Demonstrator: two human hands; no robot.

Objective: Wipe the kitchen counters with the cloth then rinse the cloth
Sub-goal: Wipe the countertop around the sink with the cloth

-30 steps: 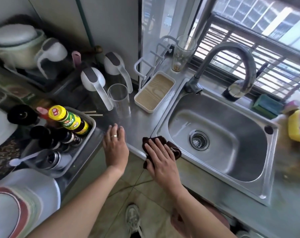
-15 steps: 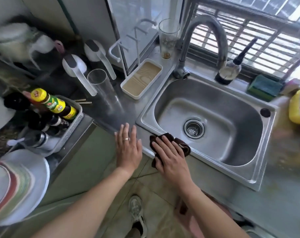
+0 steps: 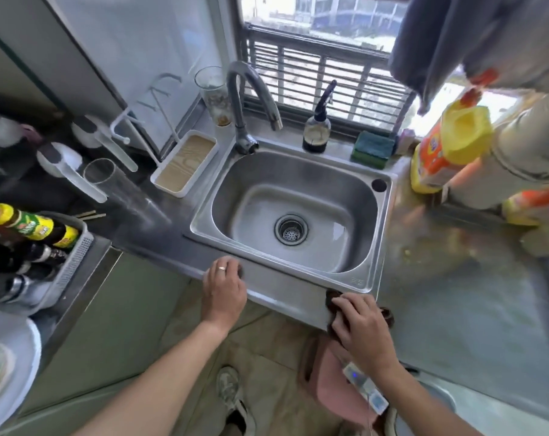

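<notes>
Your right hand presses the dark brown cloth flat against the front ledge of the steel counter, just off the near right corner of the sink. The fingers lie spread over the cloth, bearing down on it, not pinching it; only its edges show beyond the fingertips and the far side of the hand.

Your left hand rests on the same ledge at the sink's near left corner, fingers curled loosely over the edge — it holds nothing and serves as a brace.

The unwiped counter lies to the right of the cloth and away from you, toward the orange-and-yellow detergent bottle. Yellowish residue shows on that stretch. The right hand is the nearer hand, so the next stroke probably runs rightward from its present position. The faucet stands behind the basin, ready for the rinse — not yet due.
</notes>
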